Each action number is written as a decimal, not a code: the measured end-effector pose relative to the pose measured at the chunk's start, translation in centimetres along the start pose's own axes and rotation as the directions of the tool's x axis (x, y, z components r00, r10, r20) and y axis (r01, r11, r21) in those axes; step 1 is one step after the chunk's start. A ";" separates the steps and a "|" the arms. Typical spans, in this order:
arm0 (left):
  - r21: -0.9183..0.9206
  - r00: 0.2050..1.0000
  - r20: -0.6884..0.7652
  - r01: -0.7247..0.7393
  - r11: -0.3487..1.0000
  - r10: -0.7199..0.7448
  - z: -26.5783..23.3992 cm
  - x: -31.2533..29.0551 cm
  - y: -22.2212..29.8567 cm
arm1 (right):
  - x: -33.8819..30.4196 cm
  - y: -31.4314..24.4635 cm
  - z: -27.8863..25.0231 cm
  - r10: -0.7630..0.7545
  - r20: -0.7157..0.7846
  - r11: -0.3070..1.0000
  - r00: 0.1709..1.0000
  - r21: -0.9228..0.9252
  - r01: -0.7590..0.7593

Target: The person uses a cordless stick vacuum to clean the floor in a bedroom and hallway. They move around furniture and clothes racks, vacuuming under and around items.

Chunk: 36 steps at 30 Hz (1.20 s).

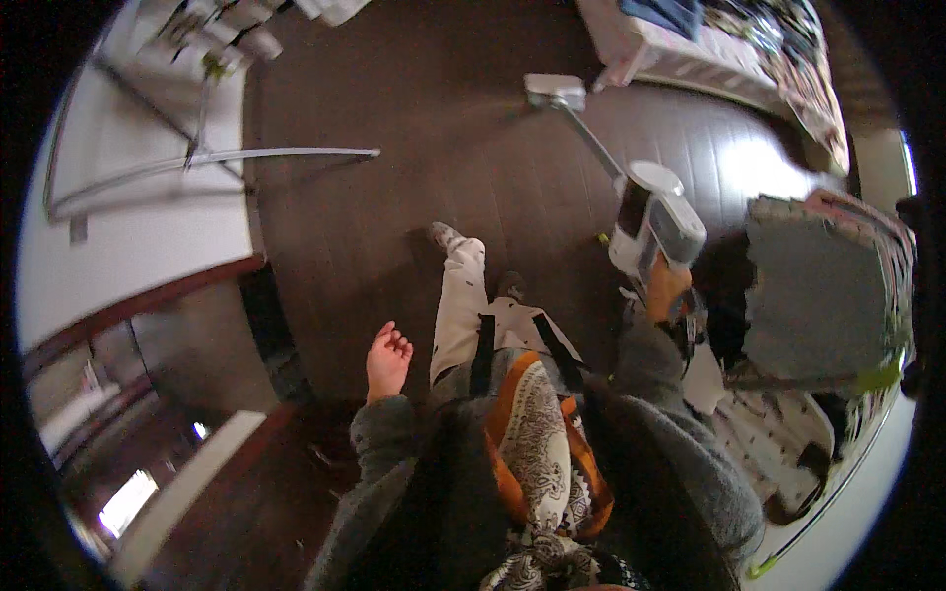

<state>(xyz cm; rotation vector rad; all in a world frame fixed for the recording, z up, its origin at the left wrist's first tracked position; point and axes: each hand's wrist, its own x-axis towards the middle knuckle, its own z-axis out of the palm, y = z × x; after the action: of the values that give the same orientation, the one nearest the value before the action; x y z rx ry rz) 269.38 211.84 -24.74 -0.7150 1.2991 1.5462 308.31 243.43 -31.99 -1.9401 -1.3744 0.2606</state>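
Note:
My right hand [669, 286] is wrapped round the handle end of a white and grey cordless stick vacuum cleaner [650, 219], close to my right side. Its thin grey tube slants forward and left to a white floor head [556, 91], which rests on the dark wood floor [394, 89]. Nothing is in my left hand [389, 361], which hangs out to the left over the floor with loosely bent fingers slightly apart. The grip under my right fingers is partly hidden.
Ahead on the right stands a bed [690, 59] with clothes on it. A drying rack hung with clothes and a grey cloth [813, 291] crowds my right side. At left, a metal stand [276, 154] sticks out over the floor by a white wall. Near left is a doorway [197, 335].

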 end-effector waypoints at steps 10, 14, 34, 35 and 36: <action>-0.062 0.996 0.069 -0.053 0.997 0.057 -2.2 -2.7 -3.4 | -2.1 -9.2 -14.8 -0.246 0.721 0.957 0.648 0.073 0.282; -0.206 0.962 0.192 -0.154 0.966 0.194 -3.9 -2.8 -3.6 | -2.9 -10.4 -17.1 -0.090 0.804 0.976 0.587 0.188 -0.109; -0.583 0.926 -0.185 -0.373 0.722 0.329 -23.7 -10.3 -5.7 | -28.4 -30.4 12.9 -0.634 0.770 0.772 0.073 0.624 0.122; -0.585 0.916 -0.207 -0.397 0.707 0.344 -24.2 -10.7 -5.8 | -31.4 -31.4 14.3 -0.600 0.792 0.796 0.111 0.578 0.179; -0.587 0.892 -0.228 -0.445 0.676 0.390 -25.1 -11.0 -6.1 | -34.4 -32.2 14.9 -0.602 0.790 0.793 0.115 0.575 0.201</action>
<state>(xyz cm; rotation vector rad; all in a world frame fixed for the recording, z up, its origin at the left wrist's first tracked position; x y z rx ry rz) 275.56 184.46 -23.98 -0.9405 1.0312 2.4173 262.57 224.93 -29.51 -0.8295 -2.3768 1.5358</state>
